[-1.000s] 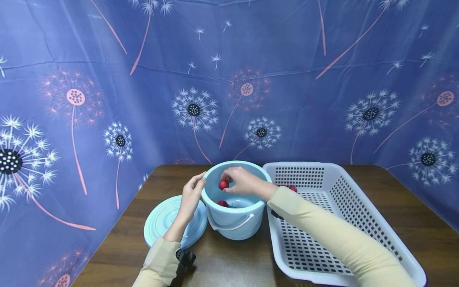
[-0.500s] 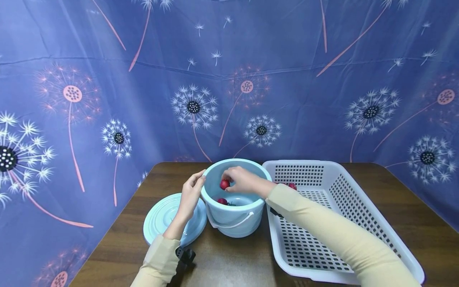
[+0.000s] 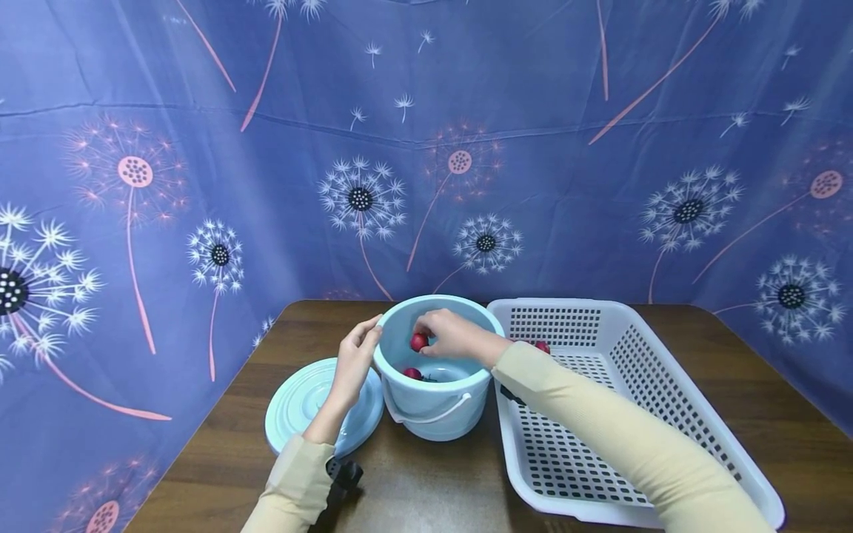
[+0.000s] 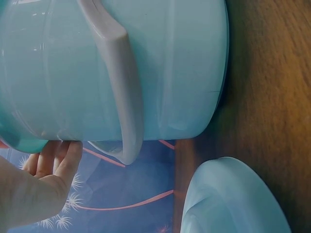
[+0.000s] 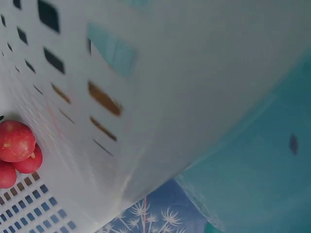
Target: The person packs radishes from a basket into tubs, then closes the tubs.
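Note:
My left hand (image 3: 355, 357) grips the left rim of a light blue bucket (image 3: 436, 403). In the left wrist view its fingertips (image 4: 72, 148) lie against the bucket's side near the rim. My right hand (image 3: 456, 334) reaches inside the bucket and pinches a small round red fruit (image 3: 417, 342) below the rim. Lower in the bucket lies another red fruit (image 3: 412, 374), with a dark green sprig beside it. The bucket's white handle (image 3: 440, 416) hangs down at the front. The right hand does not show in the right wrist view.
A pale grey perforated basket (image 3: 506, 444) stands right of the bucket, under my right sleeve. Several red fruits (image 5: 17, 141) sit in it. The blue lid (image 3: 293, 403) lies left of the bucket on the wooden table (image 3: 420, 496). A blue dandelion-print cloth (image 3: 566, 222) hangs behind.
The red fruit in my right hand has shifted slightly right inside the bucket. My left hand stays at the rim, and the view has tilted a little.

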`<state>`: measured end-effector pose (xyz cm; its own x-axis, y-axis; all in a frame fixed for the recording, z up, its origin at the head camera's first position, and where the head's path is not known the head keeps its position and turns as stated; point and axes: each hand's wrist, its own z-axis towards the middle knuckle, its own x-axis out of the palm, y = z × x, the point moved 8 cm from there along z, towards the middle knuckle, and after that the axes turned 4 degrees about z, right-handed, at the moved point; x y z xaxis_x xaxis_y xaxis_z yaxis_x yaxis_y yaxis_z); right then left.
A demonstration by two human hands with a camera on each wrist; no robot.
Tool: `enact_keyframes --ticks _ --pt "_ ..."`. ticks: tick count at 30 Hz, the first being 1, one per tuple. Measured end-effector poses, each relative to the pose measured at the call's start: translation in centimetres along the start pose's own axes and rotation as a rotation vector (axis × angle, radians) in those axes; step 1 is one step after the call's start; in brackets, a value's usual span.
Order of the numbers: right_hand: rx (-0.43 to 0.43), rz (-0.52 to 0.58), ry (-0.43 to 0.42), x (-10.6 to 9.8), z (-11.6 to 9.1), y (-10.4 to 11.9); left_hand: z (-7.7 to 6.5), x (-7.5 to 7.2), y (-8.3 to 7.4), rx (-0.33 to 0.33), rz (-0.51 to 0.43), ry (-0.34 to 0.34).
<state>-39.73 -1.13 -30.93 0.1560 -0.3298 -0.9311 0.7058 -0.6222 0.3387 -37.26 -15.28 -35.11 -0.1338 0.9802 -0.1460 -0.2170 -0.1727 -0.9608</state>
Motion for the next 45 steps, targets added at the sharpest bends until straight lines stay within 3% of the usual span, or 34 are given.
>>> enact_keyframes --ticks 9,16,36,45 --pt "0.007 -0.030 0.000 0.13 0.15 -0.22 0.05 0.03 0.09 0.004 0.003 0.001" --pt "0.046 0.012 0.015 0.24 0.01 -0.38 0.01 0.11 0.07 0.009 -0.007 -0.001" --pt "0.041 0.080 0.045 0.63 -0.04 -0.63 0.05 0.17 0.37 -0.001 0.005 -0.002" --pt "0.035 0.129 -0.003 -0.16 -0.33 -0.46 -0.08 -0.01 -0.02 0.009 0.003 -0.015"
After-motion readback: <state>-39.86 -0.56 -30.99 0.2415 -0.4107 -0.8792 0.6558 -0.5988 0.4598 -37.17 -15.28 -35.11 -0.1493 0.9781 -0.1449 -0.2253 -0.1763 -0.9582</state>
